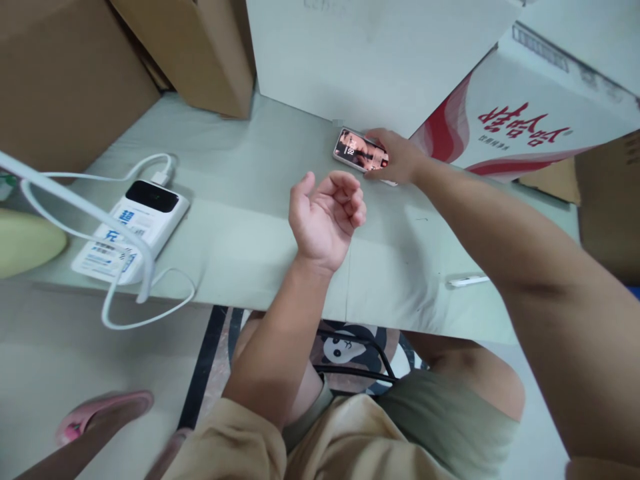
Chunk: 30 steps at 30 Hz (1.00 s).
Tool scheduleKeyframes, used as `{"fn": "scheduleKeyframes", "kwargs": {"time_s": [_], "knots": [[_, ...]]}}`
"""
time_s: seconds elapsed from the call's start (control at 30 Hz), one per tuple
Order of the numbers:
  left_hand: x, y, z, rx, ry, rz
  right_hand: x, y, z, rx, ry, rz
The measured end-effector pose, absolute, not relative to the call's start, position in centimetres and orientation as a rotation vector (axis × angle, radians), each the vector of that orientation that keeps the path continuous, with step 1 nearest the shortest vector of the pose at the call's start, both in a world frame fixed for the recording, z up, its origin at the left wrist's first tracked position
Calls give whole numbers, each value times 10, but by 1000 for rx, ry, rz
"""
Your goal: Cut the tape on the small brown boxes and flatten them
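A smartphone (359, 149) with a lit lock screen lies at the back of the cloth-covered table, by the foot of a big white box. My right hand (395, 155) grips its right end, thumb and fingers on opposite edges. In front of it, my left hand (327, 217) is raised palm up over the table. Its fingers curl loosely and nothing is in them. Nearer my right forearm rests a white pen (467, 281).
A white power bank (133, 230) with a looping white cable (150, 267) sits at the table's left. Cardboard boxes (210, 57), the white box (380, 53) and a red-and-white carton (520, 113) line the back. Another person's foot in a pink slipper (107, 407) is lower left.
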<state>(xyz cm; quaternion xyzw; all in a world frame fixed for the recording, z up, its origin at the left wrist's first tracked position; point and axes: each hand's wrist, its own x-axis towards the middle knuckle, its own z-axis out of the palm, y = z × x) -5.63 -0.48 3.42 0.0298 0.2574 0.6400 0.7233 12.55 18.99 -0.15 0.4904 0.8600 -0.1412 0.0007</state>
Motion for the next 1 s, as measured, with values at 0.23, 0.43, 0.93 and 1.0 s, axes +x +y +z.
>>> {"fn": "scheduleKeyframes", "kwargs": {"time_s": [0.23, 0.43, 0.93, 1.0], "knots": [[-61, -5, 31, 47, 569, 1425, 123, 194, 5, 1478, 2665, -471], [-67, -8, 33, 34, 530, 1443, 116, 205, -1, 1430, 2722, -517], [-86, -16, 31, 54, 367, 1490, 67, 193, 22, 1529, 2575, -274], [-89, -17, 31, 60, 319, 1512, 34, 179, 40, 1633, 2568, -120]]}}
